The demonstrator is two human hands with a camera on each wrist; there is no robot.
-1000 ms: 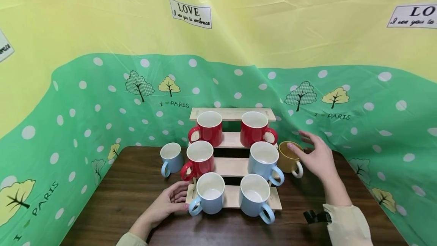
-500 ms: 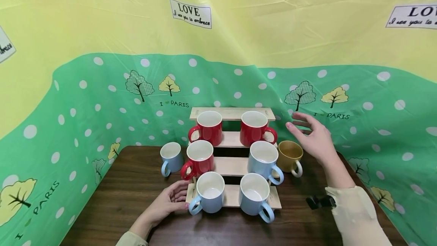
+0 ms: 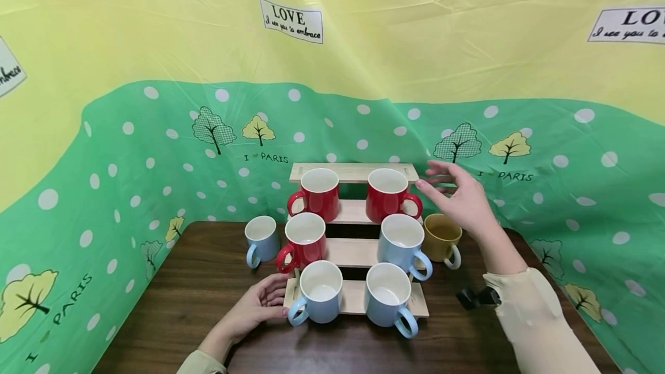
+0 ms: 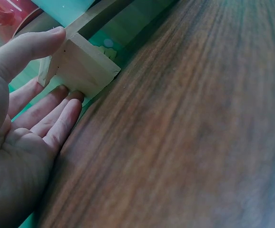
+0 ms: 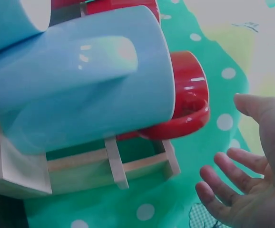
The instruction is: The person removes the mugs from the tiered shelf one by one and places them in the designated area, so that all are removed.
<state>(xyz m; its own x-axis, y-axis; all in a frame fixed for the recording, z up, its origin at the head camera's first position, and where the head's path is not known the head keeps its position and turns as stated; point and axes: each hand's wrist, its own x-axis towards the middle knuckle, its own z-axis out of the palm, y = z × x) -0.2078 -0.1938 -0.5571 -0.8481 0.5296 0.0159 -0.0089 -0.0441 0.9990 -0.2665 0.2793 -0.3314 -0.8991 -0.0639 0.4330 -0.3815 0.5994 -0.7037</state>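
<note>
A stepped wooden display rack [image 3: 353,173] stands mid-table with mugs on its tiers. My left hand [image 3: 260,305] holds the left end of its lowest step, thumb at the front corner and fingers against the side panel [image 4: 87,64]. My right hand [image 3: 459,195] hovers in the air by the rack's upper right end, fingers spread and holding nothing. Nearest to it is the right red mug [image 3: 383,198]; another red mug [image 3: 323,198] shares that tier. Below are a red mug [image 3: 310,247] and a light blue mug [image 3: 397,244]. Two light blue mugs, left [image 3: 324,299] and right [image 3: 383,299], occupy the lowest step.
On the dark wooden table [image 3: 197,281], a light blue mug [image 3: 265,244] stands left of the rack. A mustard-yellow mug [image 3: 436,241] with a white handle stands to its right, below my right forearm. A printed cloth [image 3: 353,126] hangs close behind and along the sides.
My right hand has risen away from the yellow mug and moved left toward the rack's top right end. The yellow mug stays in place. My left hand keeps its hold on the rack.
</note>
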